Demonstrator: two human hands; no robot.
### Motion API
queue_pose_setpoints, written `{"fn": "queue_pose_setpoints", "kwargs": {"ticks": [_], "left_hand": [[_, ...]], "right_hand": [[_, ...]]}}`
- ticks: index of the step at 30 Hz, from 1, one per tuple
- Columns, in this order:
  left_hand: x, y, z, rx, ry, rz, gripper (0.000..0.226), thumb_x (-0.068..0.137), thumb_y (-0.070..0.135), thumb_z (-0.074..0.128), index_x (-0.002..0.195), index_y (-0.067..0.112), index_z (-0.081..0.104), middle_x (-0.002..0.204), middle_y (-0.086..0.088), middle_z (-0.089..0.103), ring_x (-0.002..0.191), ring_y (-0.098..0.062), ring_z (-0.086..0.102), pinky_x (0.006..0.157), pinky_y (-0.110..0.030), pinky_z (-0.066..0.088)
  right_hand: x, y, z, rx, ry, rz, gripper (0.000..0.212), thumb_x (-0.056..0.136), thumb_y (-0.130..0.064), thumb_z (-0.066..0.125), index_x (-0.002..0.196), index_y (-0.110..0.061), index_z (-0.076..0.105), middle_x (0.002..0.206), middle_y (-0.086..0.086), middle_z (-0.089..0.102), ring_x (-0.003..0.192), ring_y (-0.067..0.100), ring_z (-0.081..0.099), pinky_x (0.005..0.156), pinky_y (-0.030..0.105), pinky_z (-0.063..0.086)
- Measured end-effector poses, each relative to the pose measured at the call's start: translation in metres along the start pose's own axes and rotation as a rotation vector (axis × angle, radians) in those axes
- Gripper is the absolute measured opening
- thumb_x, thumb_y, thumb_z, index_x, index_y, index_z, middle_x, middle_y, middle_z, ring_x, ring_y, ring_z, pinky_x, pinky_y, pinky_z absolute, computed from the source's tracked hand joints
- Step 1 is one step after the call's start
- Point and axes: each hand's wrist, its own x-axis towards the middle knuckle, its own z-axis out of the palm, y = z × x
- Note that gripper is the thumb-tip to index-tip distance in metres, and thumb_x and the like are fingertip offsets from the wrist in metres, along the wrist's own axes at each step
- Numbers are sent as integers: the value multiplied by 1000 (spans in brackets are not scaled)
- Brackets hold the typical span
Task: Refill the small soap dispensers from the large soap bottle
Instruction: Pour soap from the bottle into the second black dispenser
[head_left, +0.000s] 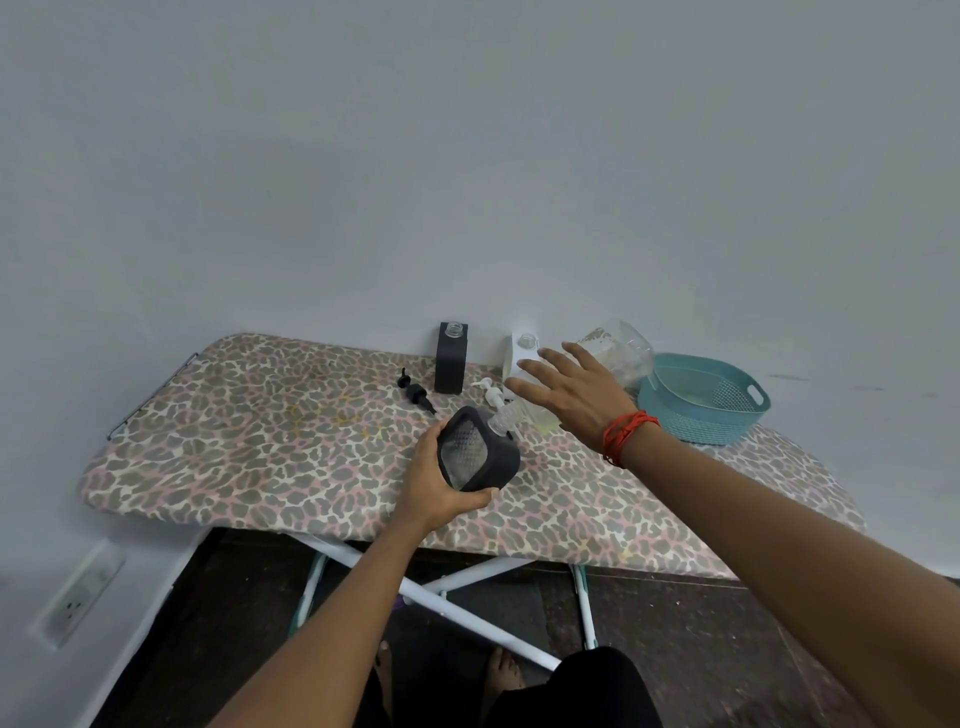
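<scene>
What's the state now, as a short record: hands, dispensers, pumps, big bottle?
left hand: grips a dark dispenser, tilted, pump off
right hand: open, holding nothing, above the board
second dark dispenser: upright, neck open
white dispenser: upright, neck open
black pump: lying on the board
white pump: lying on the board
big bottle: clear, beside the basket

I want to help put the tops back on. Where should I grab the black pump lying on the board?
The pump lies flat on the board, with its nozzle and thin tube sticking out at either end. So pinch the thick round collar in the middle, coming straight down from above. That looks like the sturdiest part.
</scene>
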Motion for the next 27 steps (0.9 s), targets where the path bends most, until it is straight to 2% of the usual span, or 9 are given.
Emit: {"fn": "queue_pose_setpoints", "kwargs": {"ticks": [4,9,10,14,16,21,27], "left_hand": [[0,-1,0,-11,0,13,120,55,39,98,153,23,30,148,9,41,134,-7,40,110,-25,36],[0,-2,0,-17,-6,44,125,57,33,98,157,28,23,150,17,31,134,4,30,104,-10,26],[0,-2,-1,-16,-7,47,125,57,32,98,157,28,24,151,15,31,135,3,30,105,-11,26],[2,-3,-2,-23,-4,46,124,56,29,98,157,23,27,152,5,35,137,-7,35,113,-28,34],[1,-3,-2,-38,4,36,124,55,29,99,156,22,27,152,4,36,138,-10,37,113,-32,36],[1,-2,-2,-58,6,20,124,53,31,99,153,20,26,150,2,39,138,-15,42,115,-36,40],[1,-4,-2,-74,12,-26,127,51,38,100,151,25,22,140,13,34,132,-9,38,106,-27,34]], "right_hand": [[4,-1,-5,-32,32,-30,81,72,4,73,140,-27,40,135,13,58,124,39,55,107,57,41],[9,-2,-12,-60,70,-61,68,82,-1,67,141,-27,46,136,13,56,126,38,53,109,57,37],[9,-2,-13,-69,80,-65,67,83,-1,65,141,-27,45,137,13,56,127,38,52,110,57,37],[13,-3,-21,-109,116,-89,62,85,-1,64,140,-26,49,136,12,57,126,38,54,109,57,38],[14,-4,-25,-129,145,-107,57,86,-2,60,137,-26,52,134,11,59,122,37,56,108,56,39],[21,-7,-36,-182,184,-152,49,92,-6,56,137,-26,52,134,9,58,122,35,56,109,55,38],[32,-13,-49,-245,176,-193,51,95,-11,56,142,-28,43,137,8,55,125,34,52,111,54,34]]}}
